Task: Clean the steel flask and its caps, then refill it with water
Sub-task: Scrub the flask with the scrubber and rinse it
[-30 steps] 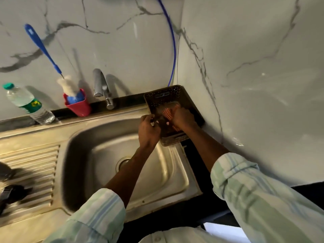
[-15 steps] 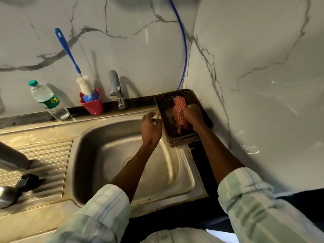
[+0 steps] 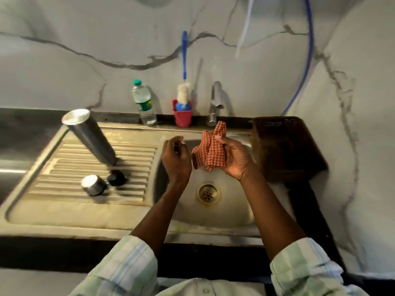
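The steel flask (image 3: 89,136) stands upside down on the ribbed drainboard (image 3: 64,212) left of the sink bowl, mouth on the ridges and flat base up; in this wide view its long axis leans, the base tilted toward the upper left and the mouth end toward the lower right. Just in front of it lie the two caps, touching each other: a steel cap (image 3: 93,184) with its shiny closed end up, and a small black cap (image 3: 116,177) to its right.

Over the sink (image 3: 230,214) the right hand (image 3: 235,159) grips a crumpled orange checked cloth (image 3: 210,149), fingers curled round it. The left hand (image 3: 176,159) hovers close beside the cloth without touching it, fingers loosely curled; something thin may sit between thumb and forefinger, but blur makes it impossible to tell.

A dark basket (image 3: 286,146) at the sink's right edge is too blurred and dark to see inside. Along the back ledge stand a plastic water bottle (image 3: 144,104), a red cup (image 3: 182,116) holding a blue-handled bottle brush (image 3: 183,82), and the tap (image 3: 215,101)
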Motion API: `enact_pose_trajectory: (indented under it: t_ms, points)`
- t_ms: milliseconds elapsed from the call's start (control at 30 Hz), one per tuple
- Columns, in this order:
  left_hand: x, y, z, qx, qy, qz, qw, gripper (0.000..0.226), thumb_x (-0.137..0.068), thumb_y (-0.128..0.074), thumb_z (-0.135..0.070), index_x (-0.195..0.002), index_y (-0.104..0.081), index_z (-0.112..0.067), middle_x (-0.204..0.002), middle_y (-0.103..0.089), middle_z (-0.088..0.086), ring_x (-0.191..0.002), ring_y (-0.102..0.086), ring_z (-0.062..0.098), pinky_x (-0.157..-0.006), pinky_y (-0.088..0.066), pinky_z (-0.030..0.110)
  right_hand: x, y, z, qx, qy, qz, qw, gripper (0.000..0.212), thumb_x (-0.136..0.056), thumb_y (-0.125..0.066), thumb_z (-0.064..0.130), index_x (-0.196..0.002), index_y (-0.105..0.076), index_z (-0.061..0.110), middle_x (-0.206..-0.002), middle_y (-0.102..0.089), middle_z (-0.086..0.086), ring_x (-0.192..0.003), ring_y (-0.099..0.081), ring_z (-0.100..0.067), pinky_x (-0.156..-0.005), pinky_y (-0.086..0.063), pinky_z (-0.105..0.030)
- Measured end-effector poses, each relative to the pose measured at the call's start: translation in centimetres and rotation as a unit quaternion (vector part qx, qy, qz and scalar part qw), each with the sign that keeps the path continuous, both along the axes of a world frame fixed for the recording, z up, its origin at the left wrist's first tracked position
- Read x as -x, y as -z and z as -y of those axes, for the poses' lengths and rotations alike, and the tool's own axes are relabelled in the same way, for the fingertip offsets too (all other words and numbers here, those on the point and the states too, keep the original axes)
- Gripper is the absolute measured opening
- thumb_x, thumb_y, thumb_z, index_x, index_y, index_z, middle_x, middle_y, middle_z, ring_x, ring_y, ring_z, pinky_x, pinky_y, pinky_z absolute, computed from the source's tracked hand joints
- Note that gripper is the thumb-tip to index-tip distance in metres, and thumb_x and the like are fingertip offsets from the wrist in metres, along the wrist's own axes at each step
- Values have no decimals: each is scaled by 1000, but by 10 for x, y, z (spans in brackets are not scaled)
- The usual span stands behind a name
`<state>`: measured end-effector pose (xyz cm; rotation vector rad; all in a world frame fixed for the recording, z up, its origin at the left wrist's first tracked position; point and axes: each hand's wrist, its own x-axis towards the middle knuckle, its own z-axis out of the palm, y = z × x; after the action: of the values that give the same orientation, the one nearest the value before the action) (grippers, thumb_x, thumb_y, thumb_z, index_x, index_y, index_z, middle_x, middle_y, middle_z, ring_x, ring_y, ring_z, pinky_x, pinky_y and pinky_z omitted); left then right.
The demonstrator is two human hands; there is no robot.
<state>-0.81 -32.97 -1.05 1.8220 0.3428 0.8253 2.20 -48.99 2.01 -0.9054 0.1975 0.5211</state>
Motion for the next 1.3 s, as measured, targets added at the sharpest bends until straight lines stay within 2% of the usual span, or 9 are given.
enact_pose_trajectory:
  t_ms: [200, 367, 533, 667, 800, 900, 1033, 1200, 1300]
  points:
    - [23, -16, -129, -5, -126, 72, 989, 13, -89, -60, -2, -95, -70, -5, -91, -64, 10, -77, -55, 5, -72, -40, 7, 5, 0, -123, -3, -61, -22, 998, 30, -81, -61, 10, -110, -69, 6, -104, -72, -15, -95, -69, -30, -90, -52, -48]
    - [30, -22, -217, 60, -185, 88, 977, 20, -84, -59, -5, -103, -59, -12, -93, -56, 4, -81, -54, 19, -76, -50, 41, 0, -1, -196, -31, -69, -32, 997, 33, -84, -56, 18, -111, -65, 0, -102, -67, -19, -100, -62, -36, -90, -51, -50]
    - [30, -11, -284, 68, -103, 21, 992, 60, -69, -63, -13, -126, -45, -12, -115, -41, 2, -99, -46, 17, -89, -48, 43, -9, -4, -244, -6, -47, -51, 998, 43, -83, -54, 2, -126, -55, 0, -104, -68, -17, -99, -65, -34, -84, -56, -51]
    - [18, 4, -317, 29, 50, -128, 990, 94, -65, -77, -38, -146, -34, -19, -143, -34, 6, -129, -39, 22, -106, -42, 43, -16, -7, -265, 3, -51, -35, 998, 36, -87, -53, -5, -121, -59, 5, -104, -71, -16, -104, -65, -34, -84, -52, -53]
    - [4, 10, -326, 25, 117, -190, 974, 108, -58, -79, -58, -149, -34, -21, -147, -36, 6, -135, -37, 23, -110, -39, 46, -20, -9, -276, 2, -42, -5, 999, 42, -75, -65, 1, -116, -61, 5, -113, -68, -16, -109, -63, -34, -94, -50, -54]
    - [-4, 7, -324, 40, 137, -193, 971, 99, -59, -83, -56, -142, -43, -21, -136, -47, 5, -125, -46, 21, -104, -45, 45, -20, -9, -275, -4, -30, -5, 1000, 50, -75, -69, 9, -123, -59, 4, -114, -65, -16, -107, -63, -33, -94, -51, -52]
    - [-14, 5, -313, 62, 149, -172, 972, 80, -71, -86, -36, -137, -46, -16, -129, -61, 5, -113, -60, 20, -99, -51, 42, -17, -7, -268, -48, -9, -13, 999, 37, -90, -57, 11, -126, -56, 4, -111, -67, -17, -101, -66, -34, -90, -53, -52]
    - [-17, -2, -285, 67, 98, -127, 985, 71, -72, -87, -26, -133, -52, -14, -122, -64, 4, -103, -61, 15, -79, -47, 16, -11, -9, -240, -46, 13, -13, 999, 41, -92, -52, 12, -133, -51, 6, -117, -65, -20, -108, -63, -38, -97, -47, -55]
    - [-17, -10, -259, 95, 79, -95, 988, 68, -73, -86, -25, -131, -53, -14, -119, -65, 2, -101, -62, 14, -81, -47, 17, -10, -13, -212, -53, 30, -13, 998, 35, -96, -47, 14, -128, -53, 0, -111, -68, -21, -101, -67, -37, -87, -56, -51]
